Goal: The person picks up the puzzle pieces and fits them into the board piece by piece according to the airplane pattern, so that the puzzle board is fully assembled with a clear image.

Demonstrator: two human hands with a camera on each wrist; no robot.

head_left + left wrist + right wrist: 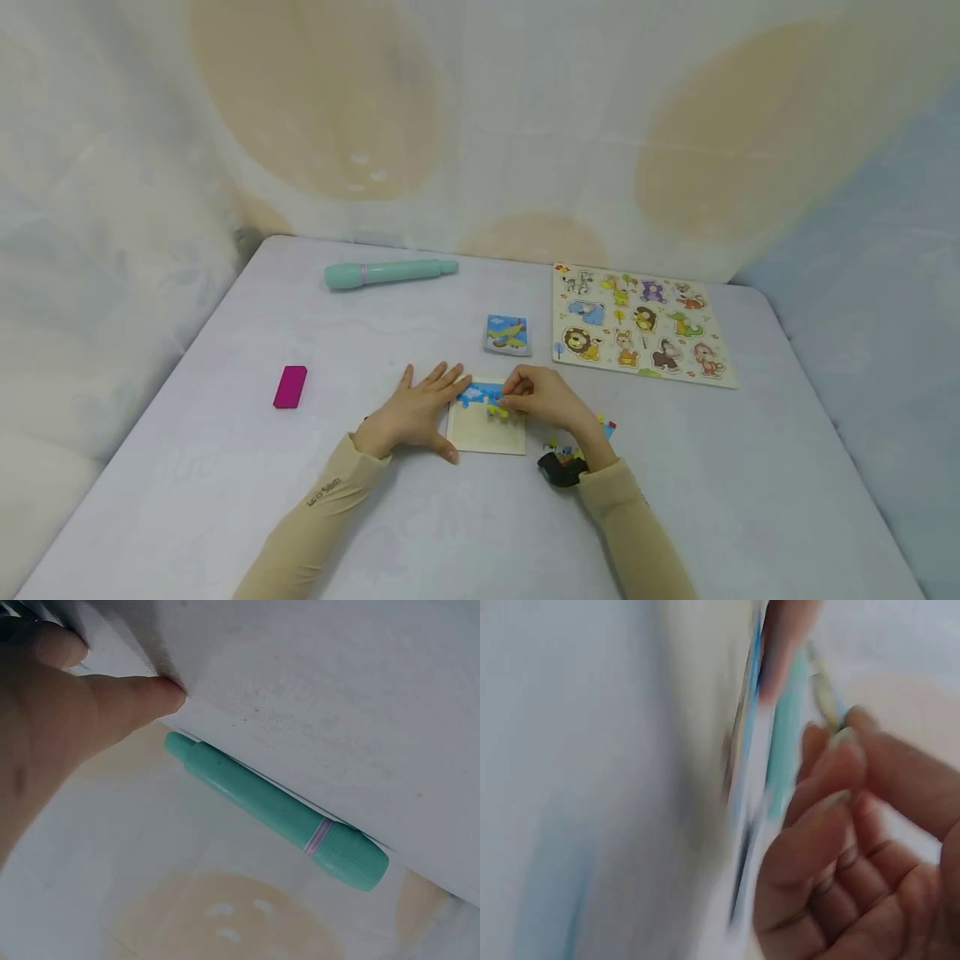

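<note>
A small cream puzzle tray lies at the middle of the table, with blue jigsaw pieces along its far edge. My left hand is spread with straight fingers, its fingertips and thumb at the tray's left side. Over the tray, my right hand pinches a puzzle piece between thumb and fingertips; yellow shows on it. Loose puzzle pieces lie to the right, partly hidden under the right wrist. Beyond the tray is a small square airplane picture.
A wooden animal puzzle board lies at the back right. At the back left is a teal tube-shaped thing with a purple band, also in the left wrist view. A magenta block sits left of the left hand.
</note>
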